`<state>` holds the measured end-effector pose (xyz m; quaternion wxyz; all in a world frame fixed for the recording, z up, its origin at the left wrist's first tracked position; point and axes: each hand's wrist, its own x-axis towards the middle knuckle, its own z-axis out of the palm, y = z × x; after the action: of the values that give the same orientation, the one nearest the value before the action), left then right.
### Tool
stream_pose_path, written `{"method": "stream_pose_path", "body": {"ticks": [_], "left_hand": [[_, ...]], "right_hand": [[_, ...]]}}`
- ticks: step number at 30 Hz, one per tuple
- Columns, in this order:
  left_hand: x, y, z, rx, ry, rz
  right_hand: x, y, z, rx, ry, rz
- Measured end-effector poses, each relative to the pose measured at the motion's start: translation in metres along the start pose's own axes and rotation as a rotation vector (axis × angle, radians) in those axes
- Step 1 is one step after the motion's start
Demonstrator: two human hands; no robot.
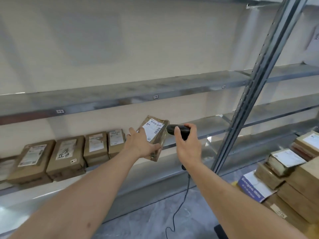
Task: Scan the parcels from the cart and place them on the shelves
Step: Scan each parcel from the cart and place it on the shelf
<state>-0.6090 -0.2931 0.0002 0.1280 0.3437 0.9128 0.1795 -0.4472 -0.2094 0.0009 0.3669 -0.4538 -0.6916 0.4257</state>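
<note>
The left hand (pixel 140 144) holds a parcel (pixel 155 137) tilted up over the front edge of the shelf (pixel 198 133), label (pixel 152 129) facing the person; the thumb curls round its lower edge and the fingers lie across its left side, so the grip pinches the parcel. The right hand (pixel 187 144) wraps its grip round a black scanner (pixel 177 129), whose nose is just beside the label's right edge. A cord (pixel 183 200) hangs from it to the floor. Further left on the shelf, four scanned-looking boxes (pixel 69 152) lie in a row; more parcels are piled on the cart (pixel 284 176) at the right. The likeliest failures: the scanner sits very near and at a steep angle to the barcode, so a read may miss; the left fingers lie close to the label and could cover part of it; the parcel, held mostly by one edge, could slip off the shelf lip; and the dangling cord could snag.
</note>
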Motion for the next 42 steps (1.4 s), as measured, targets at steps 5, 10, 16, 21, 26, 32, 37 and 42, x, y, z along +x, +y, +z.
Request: {"method": "stream_pose_path", "body": {"ticks": [5,10,16,21,26,32,37,42], "left_hand": [[0.036,-0.012,0.018,-0.040,-0.003,-0.108],[0.074,-0.008,0.035,-0.033,0.013,-0.232],[0.112,0.001,0.058,-0.019,0.033,-0.388],[0.130,0.003,0.075,-0.022,0.027,-0.502],[0.155,-0.009,0.091,-0.008,0.024,-0.573],[0.184,-0.027,0.110,0.045,-0.010,-0.624],[0.203,-0.042,0.119,0.213,-0.055,-0.614],[0.214,-0.053,0.126,0.340,-0.065,-0.562]], "right_hand": [[0.037,0.017,0.031,-0.011,-0.084,0.006],[0.089,0.037,0.059,-0.006,-0.196,0.006],[0.145,0.059,0.086,-0.038,-0.340,-0.007],[0.174,0.073,0.108,-0.052,-0.434,-0.011],[0.190,0.082,0.131,-0.064,-0.487,-0.011],[0.203,0.098,0.157,-0.086,-0.486,0.010],[0.208,0.102,0.170,-0.109,-0.479,0.034],[0.216,0.104,0.180,-0.112,-0.462,0.039]]}}
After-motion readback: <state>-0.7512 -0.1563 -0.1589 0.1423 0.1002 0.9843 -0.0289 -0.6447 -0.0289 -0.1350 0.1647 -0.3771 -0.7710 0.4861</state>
